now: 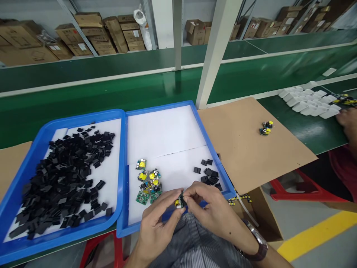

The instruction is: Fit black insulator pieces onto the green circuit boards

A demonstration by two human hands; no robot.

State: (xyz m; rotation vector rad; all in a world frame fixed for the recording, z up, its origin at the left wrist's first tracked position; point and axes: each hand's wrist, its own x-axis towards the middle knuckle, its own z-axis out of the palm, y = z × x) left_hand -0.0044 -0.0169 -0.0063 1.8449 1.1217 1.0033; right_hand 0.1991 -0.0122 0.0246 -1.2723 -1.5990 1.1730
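At the near edge of the right tray, my left hand point(158, 217) pinches a small circuit board point(177, 203) with a yellow component. My right hand point(208, 201) closes its fingertips at the board's right side; a dark piece seems to be there, but the fingers mostly hide it. Left of the hands, a cluster of similar circuit boards point(150, 182) lies on the white lining of the blue tray point(166, 108). Several small black plastic pieces point(209, 175) lie in that tray's right part.
The left blue tray point(122, 160) holds a big heap of black pieces point(67, 171). Two boards point(266, 128) lie on a cardboard sheet point(237, 137) beside a metal post point(214, 48). White cups point(309, 100) and another person's hand point(348, 121) are at right. An open carton point(267, 216) stands below.
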